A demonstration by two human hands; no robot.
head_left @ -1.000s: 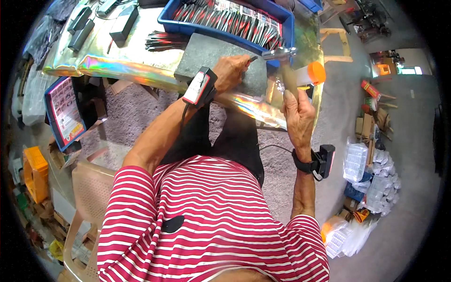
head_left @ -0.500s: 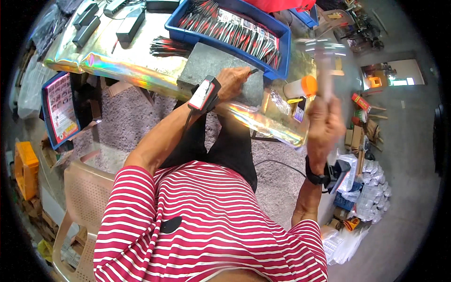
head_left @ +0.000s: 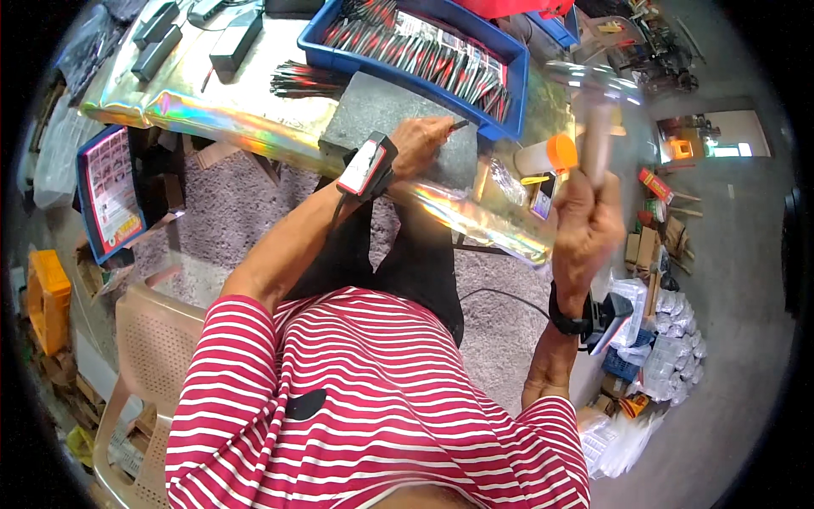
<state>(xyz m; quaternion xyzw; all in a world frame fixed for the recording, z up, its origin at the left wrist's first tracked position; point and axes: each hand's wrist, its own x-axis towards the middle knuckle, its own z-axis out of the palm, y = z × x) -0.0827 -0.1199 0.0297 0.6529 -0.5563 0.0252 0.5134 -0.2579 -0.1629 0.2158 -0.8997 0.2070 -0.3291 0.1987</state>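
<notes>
My left hand (head_left: pixel 417 146) rests on a dark grey block (head_left: pixel 373 109) at the table's edge. Its thumb and fingers pinch a small, thin dark piece (head_left: pixel 459 125) near the block's far right corner; most of that piece is covered. Raised to the right of the block, my right hand (head_left: pixel 587 222) is closed round the pale handle of a hammer (head_left: pixel 599 140). The hammer's head is smeared by motion above the handle. Left of the block lies a bundle of thin black-and-red pieces (head_left: pixel 307 81). A blue tray (head_left: pixel 407 75) behind the block holds many similar pieces.
A white jar with an orange lid (head_left: pixel 560 153) stands between the block and my right hand. Black boxy items (head_left: pixel 236 41) lie at the table's far left. A plastic chair (head_left: pixel 161 339) is at my left; wrapped goods (head_left: pixel 670 348) lie on the floor at right.
The hammer and my right hand have shifted slightly to the right. My left hand keeps its place on the block with the small piece.
</notes>
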